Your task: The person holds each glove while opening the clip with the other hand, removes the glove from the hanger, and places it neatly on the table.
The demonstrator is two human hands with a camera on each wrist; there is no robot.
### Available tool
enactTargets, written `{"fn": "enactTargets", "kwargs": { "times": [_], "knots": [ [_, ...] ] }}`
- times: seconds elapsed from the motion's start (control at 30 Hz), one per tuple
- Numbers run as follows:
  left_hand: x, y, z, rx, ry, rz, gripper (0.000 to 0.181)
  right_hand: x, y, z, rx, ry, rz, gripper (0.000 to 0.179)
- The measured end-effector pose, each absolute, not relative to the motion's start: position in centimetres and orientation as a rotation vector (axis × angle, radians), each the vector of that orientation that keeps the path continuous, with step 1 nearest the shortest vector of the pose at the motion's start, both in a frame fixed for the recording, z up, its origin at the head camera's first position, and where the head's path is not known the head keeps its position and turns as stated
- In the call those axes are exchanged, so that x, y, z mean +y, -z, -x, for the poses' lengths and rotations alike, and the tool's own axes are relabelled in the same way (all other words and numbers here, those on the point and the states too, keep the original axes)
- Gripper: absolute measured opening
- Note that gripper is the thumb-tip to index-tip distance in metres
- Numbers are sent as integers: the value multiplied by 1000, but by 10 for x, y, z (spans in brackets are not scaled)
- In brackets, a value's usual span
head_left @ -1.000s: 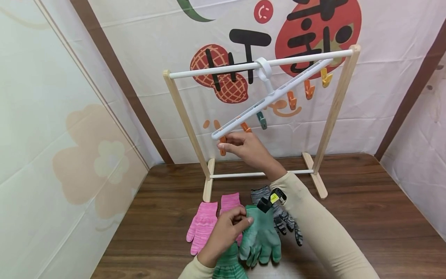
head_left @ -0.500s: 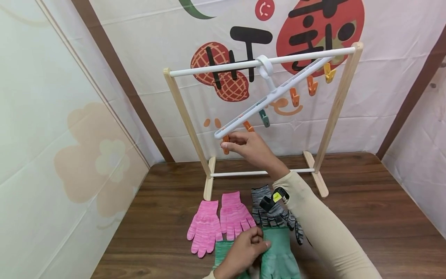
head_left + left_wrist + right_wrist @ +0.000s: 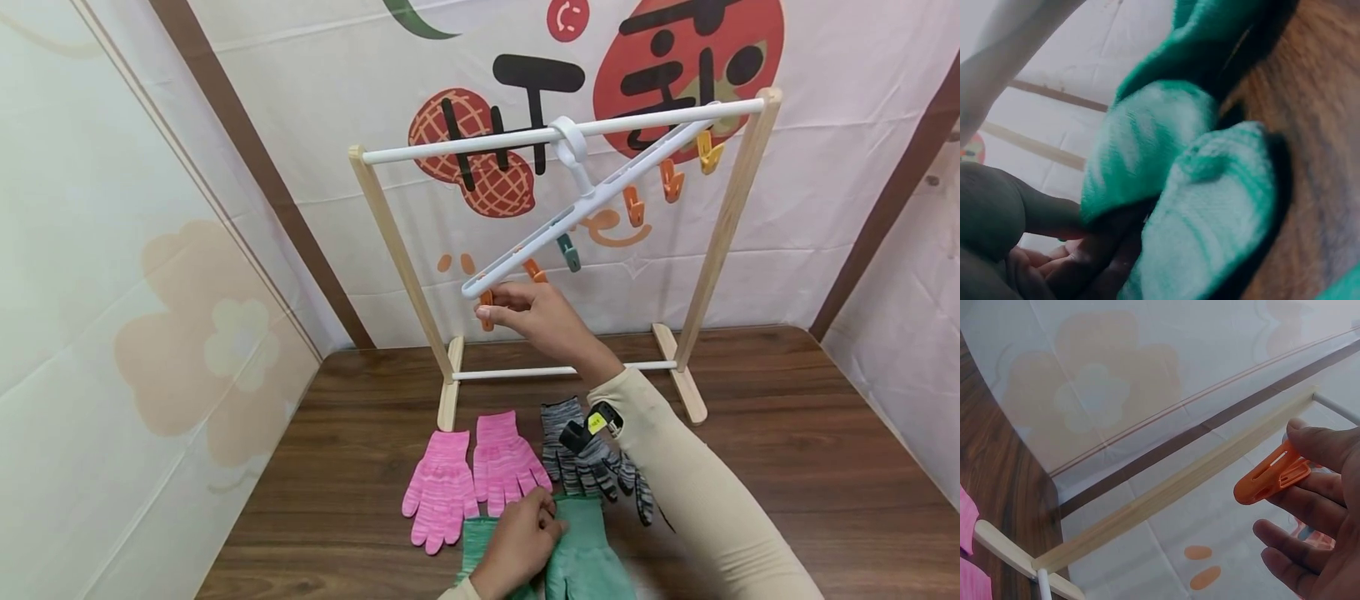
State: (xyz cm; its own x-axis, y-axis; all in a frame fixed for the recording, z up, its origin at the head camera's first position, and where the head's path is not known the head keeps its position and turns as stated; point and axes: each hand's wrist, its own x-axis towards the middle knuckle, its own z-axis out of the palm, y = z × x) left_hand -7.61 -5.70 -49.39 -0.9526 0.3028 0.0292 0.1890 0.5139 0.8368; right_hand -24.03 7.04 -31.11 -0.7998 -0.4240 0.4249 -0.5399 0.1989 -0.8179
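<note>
My right hand (image 3: 542, 318) pinches an orange clothespin (image 3: 487, 318) under the near end of the white hanger (image 3: 529, 247). In the right wrist view, thumb and forefinger hold this clothespin (image 3: 1259, 485) at its upper part. The hanger hooks over the white rail (image 3: 465, 148) and stands slantwise to it. Below, my left hand (image 3: 517, 542) grips a green glove (image 3: 587, 546) by the edge of its cuff. The left wrist view shows green knit glove fingers (image 3: 1144, 147) close up. Another green glove (image 3: 476, 542) lies partly under the left hand.
Two pink gloves (image 3: 441, 492) lie left on the wooden table (image 3: 337, 467). Grey striped gloves (image 3: 558, 446) lie partly behind the right forearm. Further orange, green and yellow clothespins (image 3: 708, 153) hang along the hanger. A wooden post (image 3: 726, 233) carries the rail on the right.
The left hand has drawn the green glove to the right and nearer, uncovering the pink glove, then shifted slightly back left. The right hand keeps its pinch on the orange clothespin.
</note>
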Motion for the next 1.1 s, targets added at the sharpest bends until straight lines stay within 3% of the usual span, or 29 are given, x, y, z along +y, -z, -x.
{"fn": "enactTargets", "kwargs": {
  "times": [0.57,1.1],
  "knots": [
    [-59,483,78,2764,-1036,-459,18,67,312,241,-2327,-1712,-928,38],
    [-67,478,79,2806,-988,-412,21,56,308,239,-2246,-1810,-982,35]
  ]
}}
